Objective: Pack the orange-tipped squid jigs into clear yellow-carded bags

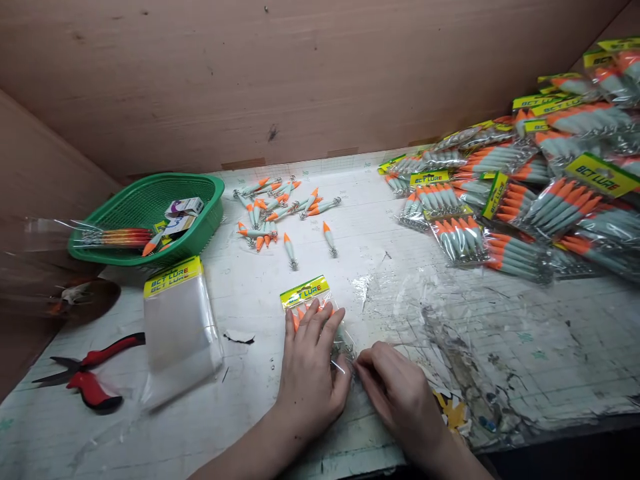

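A clear bag of orange-and-grey lures (306, 299) with a yellow header card lies on the worktable in front of me. My left hand (310, 363) lies flat on the bag, fingers spread, pressing it down. My right hand (395, 393) pinches the bag's lower end beside the left thumb, fingers closed together. Loose lures (280, 213) are scattered further back on the table.
A stack of empty header bags (180, 320) lies at left, red-handled pliers (90, 377) beside it. A green basket (150, 217) stands at back left. A heap of filled lure packs (525, 187) covers the right side. A wooden wall rises behind.
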Demonstrator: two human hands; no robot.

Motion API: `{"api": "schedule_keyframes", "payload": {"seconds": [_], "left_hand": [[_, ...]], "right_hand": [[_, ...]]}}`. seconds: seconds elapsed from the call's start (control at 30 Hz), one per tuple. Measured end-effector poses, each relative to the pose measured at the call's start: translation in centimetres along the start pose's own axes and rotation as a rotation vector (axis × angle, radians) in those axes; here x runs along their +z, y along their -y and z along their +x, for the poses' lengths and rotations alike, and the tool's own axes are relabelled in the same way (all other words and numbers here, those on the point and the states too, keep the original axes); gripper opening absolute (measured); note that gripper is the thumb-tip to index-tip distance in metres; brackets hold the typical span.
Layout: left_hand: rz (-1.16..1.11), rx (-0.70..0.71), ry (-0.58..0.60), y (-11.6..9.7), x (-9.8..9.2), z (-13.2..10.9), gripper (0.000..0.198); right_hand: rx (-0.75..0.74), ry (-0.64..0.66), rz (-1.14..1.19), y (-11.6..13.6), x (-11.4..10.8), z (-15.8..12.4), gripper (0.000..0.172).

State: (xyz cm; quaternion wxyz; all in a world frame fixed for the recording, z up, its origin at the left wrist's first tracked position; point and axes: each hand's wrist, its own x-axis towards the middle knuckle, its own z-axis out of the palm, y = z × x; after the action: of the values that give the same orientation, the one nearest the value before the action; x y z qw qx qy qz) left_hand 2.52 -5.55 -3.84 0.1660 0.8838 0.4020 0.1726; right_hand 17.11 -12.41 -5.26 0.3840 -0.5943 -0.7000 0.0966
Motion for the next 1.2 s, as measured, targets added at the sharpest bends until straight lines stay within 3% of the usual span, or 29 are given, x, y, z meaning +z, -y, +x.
{"api": "schedule_keyframes", "payload": {"seconds": [0.3, 0.43, 0.53, 0.63, 0.8, 0.93, 1.07, 1.2], "left_hand": [[-0.019, 0.035, 0.04, 0.5, 0.0, 0.3, 0.063], [0.045, 0.051, 0.156, 1.3, -2.0, -1.1, 0.072], [0.003, -0.165, 0.098, 1.7, -3.5, -3.6, 0.068], [-0.256, -0.459, 0.044, 1.0, -3.2, -5.7, 0.056], [-0.675, -0.699, -0.069, -0.7, -0.8, -5.8, 0.051], [-0.827, -0.728, -0.137, -0.9, -0.5, -5.7, 0.046], [-0.876, -0.706, -0.145, -0.5, -0.2, -6.1, 0.048], [-0.865, -0.708, -0.181, -0.3, 0.1, -6.2, 0.051]], "right_hand": [[-0.007, -0.065, -0.178, 0.4, 1.4, 0.6, 0.021], [-0.002, 0.01, -0.032, 0.2, -0.4, 0.3, 0.01], [-0.035, 0.034, 0.018, 0.2, -2.6, -0.2, 0.004], [-0.083, 0.078, 0.085, 0.9, -3.3, -0.6, 0.01], [-0.175, 0.277, 0.239, 2.1, -0.2, -0.5, 0.016], [-0.167, 0.327, 0.174, 2.0, 1.8, -0.6, 0.009], [-0.194, 0.313, 0.08, 1.9, 2.6, -0.7, 0.01], [-0.385, 0.177, -0.06, 2.1, 3.3, -0.7, 0.012]]}}
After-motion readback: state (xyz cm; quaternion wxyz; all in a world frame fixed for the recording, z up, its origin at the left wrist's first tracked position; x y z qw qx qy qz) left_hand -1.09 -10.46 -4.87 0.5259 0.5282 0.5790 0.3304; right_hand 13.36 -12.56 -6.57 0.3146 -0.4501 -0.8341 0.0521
